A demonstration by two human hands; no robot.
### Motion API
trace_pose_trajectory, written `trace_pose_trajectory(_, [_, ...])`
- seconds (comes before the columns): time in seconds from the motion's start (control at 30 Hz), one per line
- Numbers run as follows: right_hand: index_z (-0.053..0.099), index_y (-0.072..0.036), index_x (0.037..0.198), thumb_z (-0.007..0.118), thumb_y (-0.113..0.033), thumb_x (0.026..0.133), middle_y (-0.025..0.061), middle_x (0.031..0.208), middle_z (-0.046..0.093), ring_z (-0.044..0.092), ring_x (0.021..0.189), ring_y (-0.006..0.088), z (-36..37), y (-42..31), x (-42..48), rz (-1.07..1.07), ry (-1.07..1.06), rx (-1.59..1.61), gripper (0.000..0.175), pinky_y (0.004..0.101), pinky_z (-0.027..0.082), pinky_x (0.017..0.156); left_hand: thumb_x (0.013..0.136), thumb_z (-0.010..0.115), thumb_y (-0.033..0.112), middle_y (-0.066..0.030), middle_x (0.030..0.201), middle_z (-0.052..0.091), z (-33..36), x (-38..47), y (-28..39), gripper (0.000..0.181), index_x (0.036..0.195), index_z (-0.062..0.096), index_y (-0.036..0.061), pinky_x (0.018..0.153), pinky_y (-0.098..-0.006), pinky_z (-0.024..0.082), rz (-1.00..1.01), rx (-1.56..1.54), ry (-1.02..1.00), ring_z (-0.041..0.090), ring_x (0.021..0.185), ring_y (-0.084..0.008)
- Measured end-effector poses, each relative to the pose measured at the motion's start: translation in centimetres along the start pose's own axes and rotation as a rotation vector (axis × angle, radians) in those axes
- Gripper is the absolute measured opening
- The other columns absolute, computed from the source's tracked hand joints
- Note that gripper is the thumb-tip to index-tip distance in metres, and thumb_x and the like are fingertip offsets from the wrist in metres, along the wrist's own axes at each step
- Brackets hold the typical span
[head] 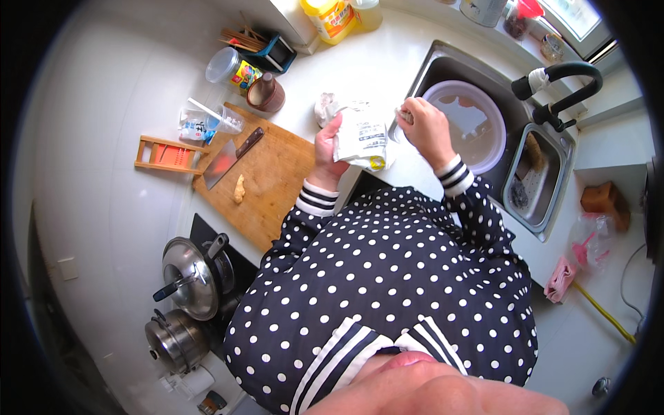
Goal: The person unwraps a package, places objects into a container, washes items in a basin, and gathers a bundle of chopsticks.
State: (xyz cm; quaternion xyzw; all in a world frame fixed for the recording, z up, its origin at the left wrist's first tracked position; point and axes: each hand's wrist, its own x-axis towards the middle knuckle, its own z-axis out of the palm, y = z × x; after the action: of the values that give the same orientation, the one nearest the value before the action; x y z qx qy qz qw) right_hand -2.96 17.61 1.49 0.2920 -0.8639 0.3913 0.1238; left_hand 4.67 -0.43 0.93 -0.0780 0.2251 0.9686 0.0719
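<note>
My left hand (328,153) grips a white printed packet (363,132) above the counter, just right of the wooden cutting board (280,171). To the right, my right hand (426,127) pinches a small pale piece (405,115), partly hidden by the fingers, near the sink's left edge. Behind the packet lies a whitish bag or wrapped item (326,108), only partly visible. On the board rest a cleaver (223,163) with a brown handle and a piece of ginger root (239,189).
A lilac basin (498,129) of cloudy water stands in the sink under a black faucet (576,72). Left of the board are a wood-framed grater (171,154) and a brown mortar (270,98). A lidded pan (192,280) sits on the stove.
</note>
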Motion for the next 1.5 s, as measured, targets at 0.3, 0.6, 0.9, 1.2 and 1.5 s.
trace_pose_trajectory(0.3, [0.058, -0.003, 0.075, 0.066, -0.017, 0.072, 0.0120, 0.070, 0.060, 0.058, 0.063, 0.0297, 0.6, -0.2, 0.3, 0.025, -0.075, -0.007, 0.017, 0.0358, 0.047, 0.058, 0.092, 0.041, 0.026, -0.0197, 0.120, 0.051, -1.3, 0.0, -0.5, 0.046, 0.125, 0.039, -0.0050, 0.095, -0.0434, 0.041, 0.010, -0.027, -0.009, 0.052, 0.109, -0.0310])
trace_pose_trajectory(0.6, [0.057, -0.005, 0.073, 0.066, -0.017, 0.071, 0.0146, 0.067, 0.058, 0.058, 0.062, 0.0311, 2.2, -1.7, -0.7, 0.159, -0.139, 0.331, 0.015, 0.0357, 0.047, 0.056, 0.091, 0.043, 0.025, -0.0183, 0.114, 0.056, -1.6, 0.6, -0.4, 0.042, 0.121, 0.044, -0.0038, 0.091, -0.0419, 0.044, 0.059, -0.130, -0.061, 0.056, 0.103, -0.0303])
trace_pose_trajectory(0.9, [0.057, -0.006, 0.073, 0.065, -0.020, 0.075, 0.0089, 0.071, 0.059, 0.059, 0.061, 0.0258, 1.1, -7.3, 0.2, -0.094, -0.165, 0.429, 0.016, 0.0318, 0.047, 0.055, 0.090, 0.044, 0.025, -0.0154, 0.108, 0.058, -3.2, 1.8, 0.5, 0.038, 0.115, 0.049, -0.0024, 0.085, -0.0362, 0.048, 0.034, -0.095, -0.101, 0.059, 0.096, -0.0249])
trace_pose_trajectory(1.2, [0.057, -0.005, 0.071, 0.067, -0.018, 0.070, 0.0104, 0.066, 0.058, 0.060, 0.062, 0.0264, -2.2, -1.6, -2.2, 0.117, -0.162, -0.087, 0.016, 0.0341, 0.047, 0.055, 0.089, 0.046, 0.023, -0.0192, 0.121, 0.051, -1.0, 1.1, 0.2, 0.047, 0.126, 0.038, -0.0048, 0.096, -0.0432, 0.040, -0.004, -0.157, -0.082, 0.053, 0.109, -0.0316])
trace_pose_trajectory(1.5, [0.059, -0.002, 0.089, 0.061, -0.017, 0.083, 0.0092, 0.073, 0.061, 0.057, 0.059, 0.0153, 3.7, -5.1, 0.0, 0.234, -0.047, 0.666, 0.016, 0.0271, 0.045, 0.055, 0.090, 0.044, 0.042, -0.0137, 0.105, 0.058, 0.8, 0.9, 1.1, 0.049, 0.116, 0.046, 0.0003, 0.085, -0.0368, 0.047, 0.145, 0.191, -0.011, 0.059, 0.094, -0.0239])
